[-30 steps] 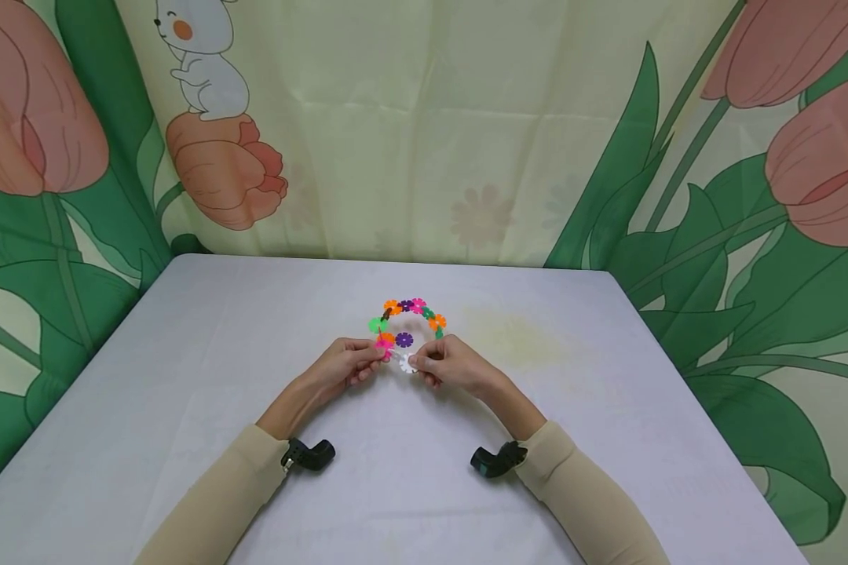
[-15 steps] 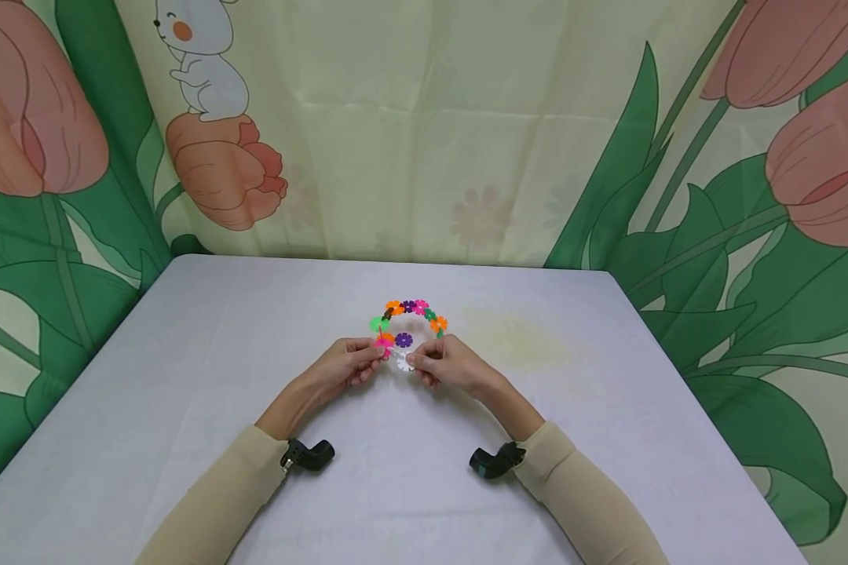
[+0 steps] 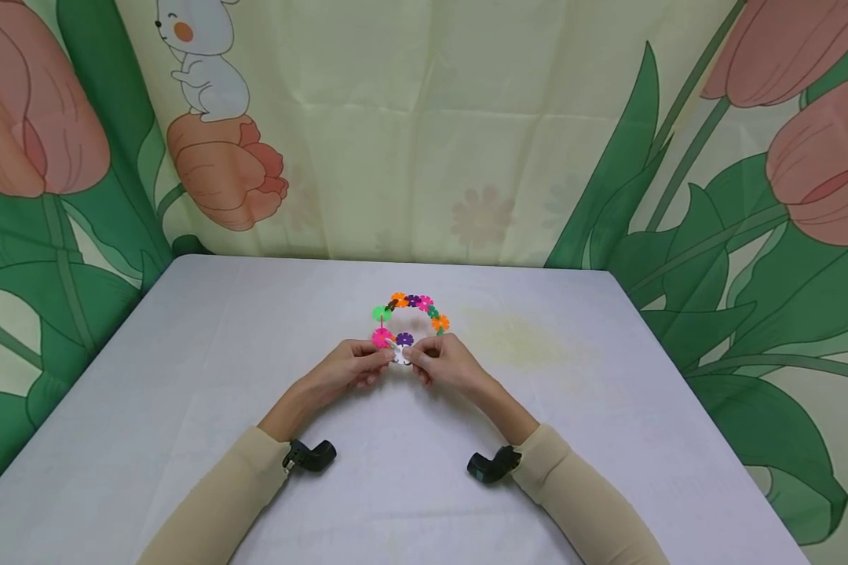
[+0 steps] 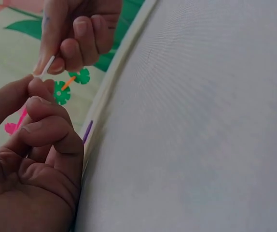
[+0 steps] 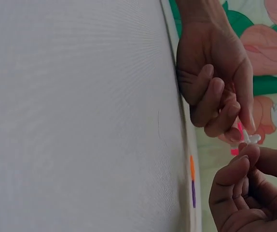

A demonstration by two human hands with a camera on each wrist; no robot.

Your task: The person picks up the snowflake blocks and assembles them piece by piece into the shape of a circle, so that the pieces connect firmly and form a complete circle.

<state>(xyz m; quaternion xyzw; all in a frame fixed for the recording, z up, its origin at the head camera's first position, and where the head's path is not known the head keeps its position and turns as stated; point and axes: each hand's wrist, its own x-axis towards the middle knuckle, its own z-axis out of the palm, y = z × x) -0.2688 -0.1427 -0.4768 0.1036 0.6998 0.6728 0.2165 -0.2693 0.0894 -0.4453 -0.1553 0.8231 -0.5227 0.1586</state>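
Observation:
Plastic snowflake discs, notched and flower-shaped, are joined in an arched chain that stands out beyond both hands in the head view. A white snowflake disc (image 3: 400, 356) is between the fingertips of my left hand (image 3: 349, 366) and my right hand (image 3: 449, 362), each pinching it between thumb and index finger. A pink disc (image 3: 381, 337) shows just above the left fingertips, and a green one (image 3: 381, 313) above that. The chain's right end runs behind the right hand past an orange disc (image 3: 440, 322). In the left wrist view a white edge (image 4: 48, 65) sits between the fingertips.
A purple disc (image 3: 404, 339) lies flat on the white-covered table (image 3: 184, 377), with an orange one partly hidden beside it. Behind the table hangs a printed curtain (image 3: 410, 157). Black wrist cameras (image 3: 495, 464) sit at both sleeve cuffs.
My left fingertips have moved from the pink disc to the white one, and the pink disc now shows clear of them. The chain has tipped slightly away and right. My right hand shifted slightly left.

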